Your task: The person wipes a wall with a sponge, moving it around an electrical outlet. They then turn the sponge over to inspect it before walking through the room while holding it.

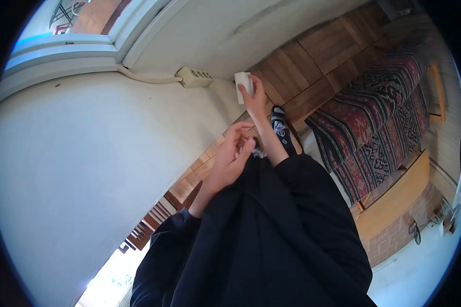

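My right hand (256, 97) reaches forward with its thumb and fingers closed on a white object (242, 86), perhaps a folded cloth or small block, near the base of the wall. Nearer to my body, my left hand (231, 157) is half curled, its thumb apart from its fingers, with nothing seen in it. Just left of the white object, a socket strip (194, 77) with a cable is on the pale wall.
A white window frame (66, 53) is at the upper left. Wooden flooring (297, 66) runs along the wall (102, 133). On the right, a patterned red and black cloth (369, 123) covers furniture with a wooden edge (399, 192). A patterned sock (279, 123) shows below.
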A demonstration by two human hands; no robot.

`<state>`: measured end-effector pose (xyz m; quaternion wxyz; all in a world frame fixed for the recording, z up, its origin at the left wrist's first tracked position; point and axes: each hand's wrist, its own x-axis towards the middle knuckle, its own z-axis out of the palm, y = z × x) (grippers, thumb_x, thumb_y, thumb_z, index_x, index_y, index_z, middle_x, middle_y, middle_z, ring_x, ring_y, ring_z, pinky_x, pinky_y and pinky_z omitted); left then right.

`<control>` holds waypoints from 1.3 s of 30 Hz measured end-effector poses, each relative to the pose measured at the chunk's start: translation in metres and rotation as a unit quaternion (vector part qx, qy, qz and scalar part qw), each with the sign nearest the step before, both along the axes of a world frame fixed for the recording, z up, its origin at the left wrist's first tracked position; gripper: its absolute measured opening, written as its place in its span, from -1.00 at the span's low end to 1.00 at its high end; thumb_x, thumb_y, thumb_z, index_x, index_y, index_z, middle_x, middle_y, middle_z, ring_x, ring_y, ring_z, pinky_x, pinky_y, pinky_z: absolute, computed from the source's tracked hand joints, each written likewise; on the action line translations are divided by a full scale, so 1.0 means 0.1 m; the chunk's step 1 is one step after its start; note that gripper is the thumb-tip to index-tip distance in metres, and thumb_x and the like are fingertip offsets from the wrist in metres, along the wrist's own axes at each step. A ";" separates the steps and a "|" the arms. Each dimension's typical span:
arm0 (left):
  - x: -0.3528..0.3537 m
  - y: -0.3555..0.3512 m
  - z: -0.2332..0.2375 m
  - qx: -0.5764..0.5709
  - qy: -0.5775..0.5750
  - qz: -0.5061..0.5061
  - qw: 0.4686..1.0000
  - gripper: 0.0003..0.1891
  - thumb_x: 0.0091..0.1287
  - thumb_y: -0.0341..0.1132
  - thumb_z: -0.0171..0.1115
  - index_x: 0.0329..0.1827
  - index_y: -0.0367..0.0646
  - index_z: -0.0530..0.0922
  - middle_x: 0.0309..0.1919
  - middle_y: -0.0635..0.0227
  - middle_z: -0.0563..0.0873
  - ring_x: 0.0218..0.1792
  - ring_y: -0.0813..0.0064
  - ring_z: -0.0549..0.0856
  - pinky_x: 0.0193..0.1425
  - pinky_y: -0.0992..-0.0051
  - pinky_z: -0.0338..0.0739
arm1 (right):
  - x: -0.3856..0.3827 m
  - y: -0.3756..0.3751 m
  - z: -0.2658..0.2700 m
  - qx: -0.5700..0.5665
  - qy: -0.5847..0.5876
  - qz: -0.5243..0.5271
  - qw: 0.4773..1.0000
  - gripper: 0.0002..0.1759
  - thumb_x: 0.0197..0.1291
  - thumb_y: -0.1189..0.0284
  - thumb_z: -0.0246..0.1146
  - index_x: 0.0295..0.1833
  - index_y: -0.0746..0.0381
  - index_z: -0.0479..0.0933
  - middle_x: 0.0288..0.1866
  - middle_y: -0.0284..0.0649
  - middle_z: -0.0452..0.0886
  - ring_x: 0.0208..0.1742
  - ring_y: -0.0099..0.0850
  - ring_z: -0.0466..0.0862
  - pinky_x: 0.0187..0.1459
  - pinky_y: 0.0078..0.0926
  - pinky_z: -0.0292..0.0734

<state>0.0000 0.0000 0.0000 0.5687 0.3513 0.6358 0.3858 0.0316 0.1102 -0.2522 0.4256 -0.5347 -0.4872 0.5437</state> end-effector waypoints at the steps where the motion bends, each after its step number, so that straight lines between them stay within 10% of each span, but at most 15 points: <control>1: 0.08 0.05 0.06 -0.004 -0.014 -0.008 1.000 -0.64 0.46 -0.35 0.09 0.26 -0.18 0.32 -0.21 0.42 0.48 -0.16 0.61 0.46 0.02 0.59 0.35 | 0.10 -0.03 0.06 -0.009 -0.028 0.006 1.000 -0.44 0.08 0.22 0.42 0.18 0.14 0.46 0.11 -0.01 0.52 0.14 -0.05 0.53 0.17 -0.20 0.42; 19: 0.10 0.86 0.46 0.091 0.104 -0.128 0.982 -0.61 0.27 -0.33 0.32 0.13 -0.17 0.45 -0.35 0.41 0.52 -0.35 0.54 0.47 -0.21 0.55 0.40 | 0.13 0.59 -0.03 -0.025 0.011 0.186 0.982 -0.39 0.07 0.23 0.44 0.20 0.24 0.46 0.08 -0.01 0.60 0.11 -0.23 0.61 0.12 -0.31 0.49; 24: -0.01 1.06 0.79 0.166 0.153 -0.081 0.971 -0.65 0.22 -0.21 0.38 0.00 -0.13 0.54 -0.46 0.38 0.52 -0.41 0.40 0.55 -0.31 0.44 0.45 | 0.36 1.23 1.01 0.006 0.106 0.277 0.955 -0.40 0.12 0.25 0.43 0.23 0.26 0.45 0.04 -0.12 0.63 0.03 -0.38 0.63 0.06 -0.42 0.54; 30: -0.03 1.50 0.90 0.178 0.148 -0.043 0.972 -0.74 0.27 -0.33 0.34 -0.03 -0.17 0.53 -0.45 0.53 0.49 -0.44 0.70 0.40 -0.31 0.67 0.32 | 0.36 1.69 1.66 0.043 0.089 0.303 0.948 -0.45 0.14 0.24 0.42 0.19 0.23 0.49 0.04 -0.18 0.64 -0.03 -0.38 0.64 -0.04 -0.42 0.57; 39: -0.07 2.37 1.23 0.267 0.158 0.129 0.942 -0.71 0.32 -0.15 0.32 -0.26 -0.22 0.53 -0.59 0.42 0.54 -0.56 0.60 0.51 -0.43 0.57 0.39 | -0.22 2.26 2.30 0.063 0.035 0.662 0.746 -0.51 0.19 0.24 0.36 0.17 0.21 0.48 0.00 -0.20 0.62 0.01 -0.37 0.59 0.06 -0.45 0.48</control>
